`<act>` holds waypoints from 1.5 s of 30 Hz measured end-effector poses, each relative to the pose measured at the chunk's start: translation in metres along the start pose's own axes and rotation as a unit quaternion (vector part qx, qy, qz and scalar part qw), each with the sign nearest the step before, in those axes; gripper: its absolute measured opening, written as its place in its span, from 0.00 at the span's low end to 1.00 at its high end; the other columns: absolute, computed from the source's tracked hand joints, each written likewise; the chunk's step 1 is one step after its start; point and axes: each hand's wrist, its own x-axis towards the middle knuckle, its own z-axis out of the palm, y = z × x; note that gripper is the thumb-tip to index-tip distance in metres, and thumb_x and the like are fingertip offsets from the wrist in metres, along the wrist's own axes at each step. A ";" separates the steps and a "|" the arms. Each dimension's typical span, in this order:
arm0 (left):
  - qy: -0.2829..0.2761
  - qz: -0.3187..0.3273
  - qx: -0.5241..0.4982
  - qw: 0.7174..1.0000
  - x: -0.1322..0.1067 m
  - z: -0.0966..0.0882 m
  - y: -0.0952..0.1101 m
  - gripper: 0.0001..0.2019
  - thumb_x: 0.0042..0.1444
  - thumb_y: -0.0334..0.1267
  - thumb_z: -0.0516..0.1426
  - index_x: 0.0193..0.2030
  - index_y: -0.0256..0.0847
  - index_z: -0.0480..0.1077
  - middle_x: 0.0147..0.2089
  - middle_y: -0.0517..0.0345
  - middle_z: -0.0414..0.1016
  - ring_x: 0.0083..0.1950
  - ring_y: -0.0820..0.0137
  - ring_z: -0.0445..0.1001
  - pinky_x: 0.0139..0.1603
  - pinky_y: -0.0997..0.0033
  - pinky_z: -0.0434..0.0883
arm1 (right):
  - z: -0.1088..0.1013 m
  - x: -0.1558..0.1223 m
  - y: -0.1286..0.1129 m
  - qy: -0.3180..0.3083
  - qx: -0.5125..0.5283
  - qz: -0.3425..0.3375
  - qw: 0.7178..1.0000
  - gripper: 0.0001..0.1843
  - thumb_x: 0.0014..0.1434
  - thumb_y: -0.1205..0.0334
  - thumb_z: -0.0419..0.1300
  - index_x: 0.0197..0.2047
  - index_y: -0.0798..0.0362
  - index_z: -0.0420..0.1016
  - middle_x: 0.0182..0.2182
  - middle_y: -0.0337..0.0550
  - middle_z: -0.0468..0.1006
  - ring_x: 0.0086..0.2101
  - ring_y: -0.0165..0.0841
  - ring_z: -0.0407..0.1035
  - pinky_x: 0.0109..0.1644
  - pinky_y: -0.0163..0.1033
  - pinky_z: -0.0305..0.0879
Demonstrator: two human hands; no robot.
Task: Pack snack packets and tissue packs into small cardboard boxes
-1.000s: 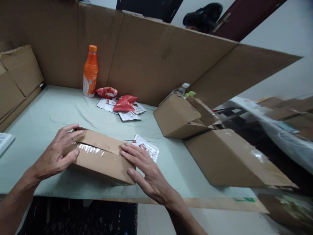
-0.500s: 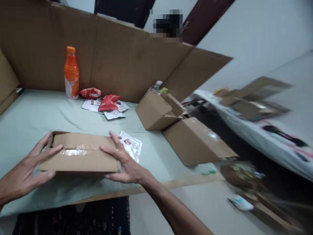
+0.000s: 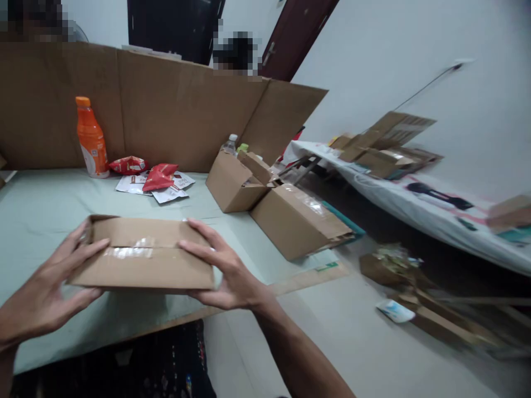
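Cardboard box gripped by both ends

The box was held between the left hand and the right hand over the near part of the cloth-covered table. It seemed raised, with shadow beneath.

It looked fairly light, though its contents were hidden and the true weight could not be told. The cardboard was probably stiff along its folds and softer mid-panel, easier to dent than break. The clear tape across the top was likely slicker than the bare card, and the gap at the far left corner might give if squeezed. The short ends, near the corners, looked the best hold.

The fingers of both hands were grasping the box: it lay between them, fingers wrapped over the ends and onto the top, thumbs along the lower near edge.
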 end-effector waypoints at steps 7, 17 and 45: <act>-0.109 0.127 -0.123 0.978 0.074 0.054 0.054 0.36 0.60 0.39 0.62 0.75 0.53 0.60 0.83 0.47 0.40 0.78 0.44 0.57 0.71 0.44 0.69 | -0.051 -0.100 -0.024 0.075 -0.145 0.110 0.980 0.42 0.59 0.58 0.68 0.74 0.44 0.61 0.75 0.57 0.54 0.70 0.57 0.59 0.65 0.62 0.70; -0.042 0.054 -0.034 0.997 0.062 0.016 0.011 0.34 0.62 0.52 0.62 0.74 0.61 0.61 0.82 0.55 0.47 0.79 0.40 0.55 0.68 0.40 0.71 | -0.022 -0.043 0.008 0.073 -0.052 0.043 0.995 0.42 0.58 0.54 0.69 0.73 0.46 0.61 0.74 0.59 0.54 0.72 0.54 0.54 0.69 0.64 0.63; -0.042 0.065 -0.203 0.976 0.370 0.247 0.108 0.35 0.66 0.41 0.64 0.76 0.46 0.57 0.81 0.44 0.45 0.79 0.41 0.49 0.75 0.28 0.53 | -0.043 -0.175 0.132 0.385 -0.259 0.321 0.826 0.54 0.64 0.43 0.66 0.81 0.48 0.40 0.74 0.66 0.52 0.73 0.61 0.49 0.66 0.76 0.60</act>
